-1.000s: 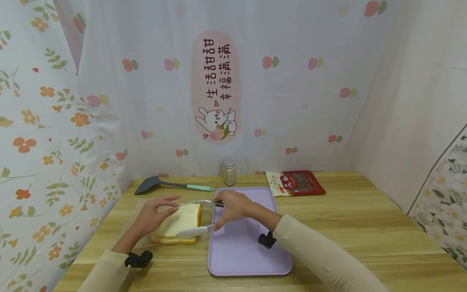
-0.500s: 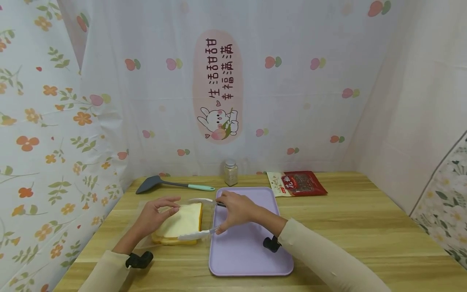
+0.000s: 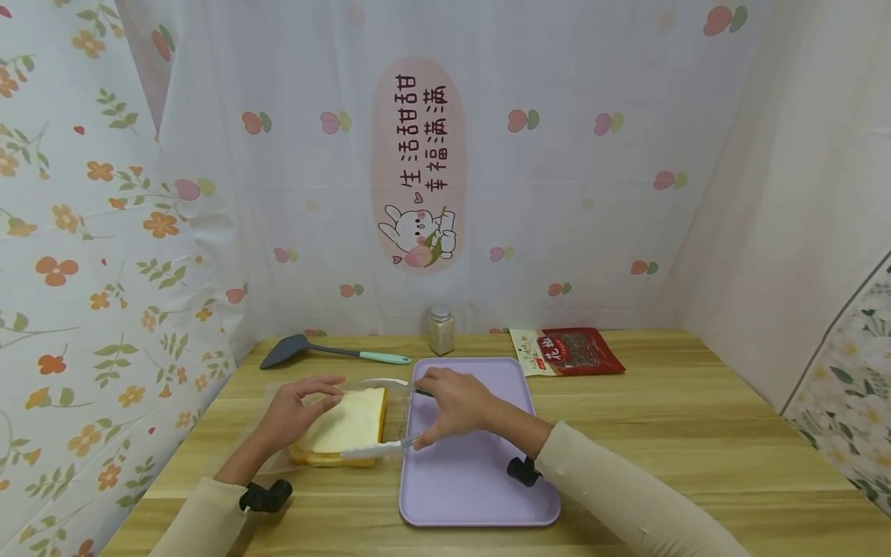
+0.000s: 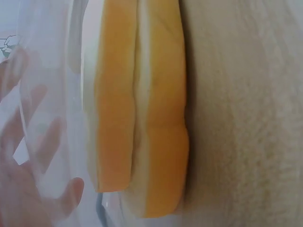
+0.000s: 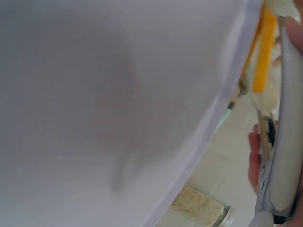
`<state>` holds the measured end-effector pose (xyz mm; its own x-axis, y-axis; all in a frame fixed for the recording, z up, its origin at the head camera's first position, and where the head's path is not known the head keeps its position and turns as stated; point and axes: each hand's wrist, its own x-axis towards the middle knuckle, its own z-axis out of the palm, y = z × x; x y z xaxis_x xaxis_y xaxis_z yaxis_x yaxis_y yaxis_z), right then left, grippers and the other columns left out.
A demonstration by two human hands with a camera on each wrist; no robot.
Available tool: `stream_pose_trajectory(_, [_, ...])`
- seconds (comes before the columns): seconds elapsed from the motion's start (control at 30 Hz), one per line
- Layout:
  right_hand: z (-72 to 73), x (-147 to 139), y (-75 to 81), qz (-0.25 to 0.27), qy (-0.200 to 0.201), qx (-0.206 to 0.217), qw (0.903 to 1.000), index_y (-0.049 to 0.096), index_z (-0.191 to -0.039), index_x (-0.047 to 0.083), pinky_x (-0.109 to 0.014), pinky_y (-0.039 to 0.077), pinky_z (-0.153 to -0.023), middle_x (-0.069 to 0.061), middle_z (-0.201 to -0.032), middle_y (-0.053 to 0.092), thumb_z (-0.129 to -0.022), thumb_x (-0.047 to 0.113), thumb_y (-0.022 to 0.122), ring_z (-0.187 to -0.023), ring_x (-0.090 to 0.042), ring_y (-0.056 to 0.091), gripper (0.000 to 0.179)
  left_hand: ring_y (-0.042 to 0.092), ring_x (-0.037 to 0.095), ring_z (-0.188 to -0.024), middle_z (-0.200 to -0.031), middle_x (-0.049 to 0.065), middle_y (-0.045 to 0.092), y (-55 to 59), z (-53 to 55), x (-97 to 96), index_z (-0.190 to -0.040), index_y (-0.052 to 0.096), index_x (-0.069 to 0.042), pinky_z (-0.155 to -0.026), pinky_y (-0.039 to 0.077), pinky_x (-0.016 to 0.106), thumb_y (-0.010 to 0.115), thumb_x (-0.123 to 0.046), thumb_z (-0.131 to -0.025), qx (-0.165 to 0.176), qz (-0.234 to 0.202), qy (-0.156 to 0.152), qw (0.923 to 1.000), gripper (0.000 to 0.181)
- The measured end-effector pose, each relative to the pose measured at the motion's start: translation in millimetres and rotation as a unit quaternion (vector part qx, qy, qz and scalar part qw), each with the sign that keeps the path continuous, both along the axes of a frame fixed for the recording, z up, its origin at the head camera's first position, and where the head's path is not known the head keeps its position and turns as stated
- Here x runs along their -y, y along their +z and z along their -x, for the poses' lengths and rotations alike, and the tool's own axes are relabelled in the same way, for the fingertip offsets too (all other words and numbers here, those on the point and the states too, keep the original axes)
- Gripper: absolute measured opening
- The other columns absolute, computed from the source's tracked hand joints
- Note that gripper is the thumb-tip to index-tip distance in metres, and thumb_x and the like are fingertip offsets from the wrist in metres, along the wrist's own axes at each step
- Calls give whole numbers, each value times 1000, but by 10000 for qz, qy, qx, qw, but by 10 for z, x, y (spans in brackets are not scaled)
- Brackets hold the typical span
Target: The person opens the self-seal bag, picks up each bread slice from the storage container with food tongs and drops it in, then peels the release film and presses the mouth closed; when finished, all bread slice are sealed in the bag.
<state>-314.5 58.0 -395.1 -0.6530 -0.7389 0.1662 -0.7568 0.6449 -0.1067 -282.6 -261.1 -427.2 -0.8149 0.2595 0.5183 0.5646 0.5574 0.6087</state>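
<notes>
A short stack of thick bread slices [image 3: 348, 422] lies inside a clear plastic bag [image 4: 71, 94] on the left part of the table. My right hand [image 3: 455, 402] holds a pair of tongs [image 3: 379, 449] by the grips, seen close up in the right wrist view as pale tongs handles [image 5: 288, 118]. The tongs are spread, one arm near the far side of the bread and the other near its front side. My left hand [image 3: 295, 410] hovers at the bread's left, its fingers relaxed. Through the film, blurred fingers show in the left wrist view; whether they touch the bag, I cannot tell.
A lilac tray [image 3: 480, 480] lies right of the bread, under my right hand. Behind stand or lie a grey spatula [image 3: 334, 351] with a mint handle, a small glass jar [image 3: 442, 331] and a red spice packet [image 3: 581, 350]. Curtains close off the back and sides.
The tongs have spread a little wider around the bread, and my right hand has shifted slightly. My left hand has stayed nearly still.
</notes>
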Motion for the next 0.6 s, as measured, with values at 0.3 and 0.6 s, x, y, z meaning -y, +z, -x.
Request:
stream_pose_trajectory(0.3, [-34,-22,-4,-176,54,-314,9993,62,-134,16,-32,53,-75,3,-118,62,-67,76,73,-103,-14,60,91,64,33,-113,-119,9,70,11,-12,-3,-95,77,-7,-94,48,28,72,-11,-91,-3,-19,20,10000,8])
stream_pose_trajectory(0.6, [-56,-120,50,-112,146,-373,9991,64,-131,15,-29,52,-70,4,-113,64,-66,76,73,-96,-11,60,89,63,36,-114,-121,10,70,17,-16,-10,-95,77,-8,-93,47,58,71,-12,-92,143,-147,-55,9998,8])
